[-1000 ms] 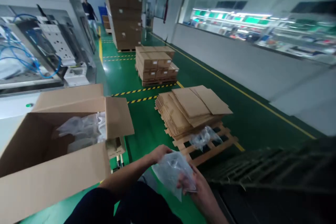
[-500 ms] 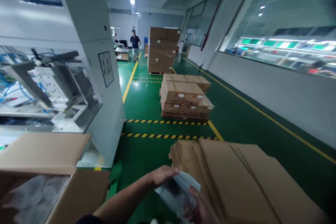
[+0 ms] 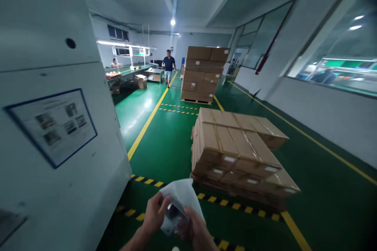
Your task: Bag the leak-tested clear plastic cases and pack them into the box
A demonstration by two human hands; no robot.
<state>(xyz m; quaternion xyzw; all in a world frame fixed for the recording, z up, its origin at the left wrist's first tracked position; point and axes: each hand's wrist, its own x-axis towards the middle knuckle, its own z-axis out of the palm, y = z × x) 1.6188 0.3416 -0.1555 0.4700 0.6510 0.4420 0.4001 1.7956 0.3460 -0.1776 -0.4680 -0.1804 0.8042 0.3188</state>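
In front of me, low in the head view, a clear plastic box sits between my two hands. A thin, whitish translucent bag lies around or behind it and sticks out past its far side. My left hand grips the box's left side, thumb on top. On the right side my right hand holds it, thumb along the upper edge. Something dark shows through the plastic; its kind is too blurred to make out.
A pallet of taped cartons stands ahead right, a taller carton stack behind it. A white machine cabinet rises close at left. Along the yellow floor line a person faces this way. Workbenches stand far left.
I have moved forward past the flattened cardboard and the open carton, which are out of view. The pallet and the person appear nearer. Both hands still hold the box, now nearer the middle.
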